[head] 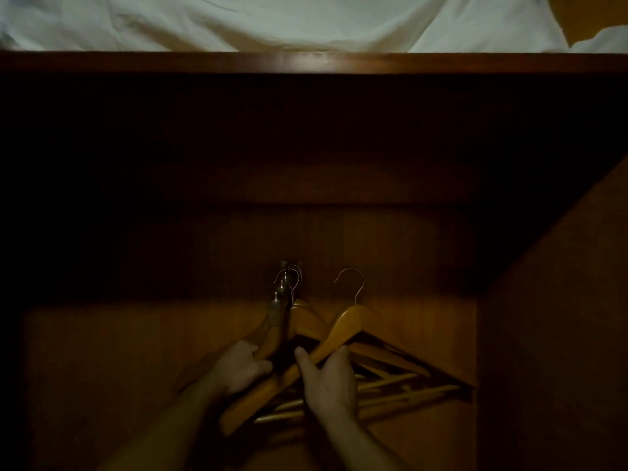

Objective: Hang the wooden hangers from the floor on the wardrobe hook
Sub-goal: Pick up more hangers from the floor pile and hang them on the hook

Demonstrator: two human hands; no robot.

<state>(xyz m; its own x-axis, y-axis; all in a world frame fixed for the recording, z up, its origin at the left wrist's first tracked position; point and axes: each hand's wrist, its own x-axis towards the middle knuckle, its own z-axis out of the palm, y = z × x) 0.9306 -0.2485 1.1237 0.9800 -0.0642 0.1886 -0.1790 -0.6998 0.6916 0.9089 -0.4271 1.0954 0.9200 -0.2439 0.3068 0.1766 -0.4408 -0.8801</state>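
Inside a dark wardrobe, a metal hook [284, 278] sticks out of the back panel. Several wooden hangers [304, 319] hang from it by their wire hooks. My right hand [331, 379] is shut on the arm of another wooden hanger [343, 329], held just right of the metal hook; its wire hook [353, 283] is free in the air. My left hand [239, 367] grips the left arms of the hung hangers. More hanger bars [401, 385] fan out to the right, behind my right hand.
The wardrobe's wooden top edge [312, 62] runs across above, with white bedding [272, 22] on the shelf over it. A wooden side wall [550, 317] closes the space on the right. The upper interior is very dark.
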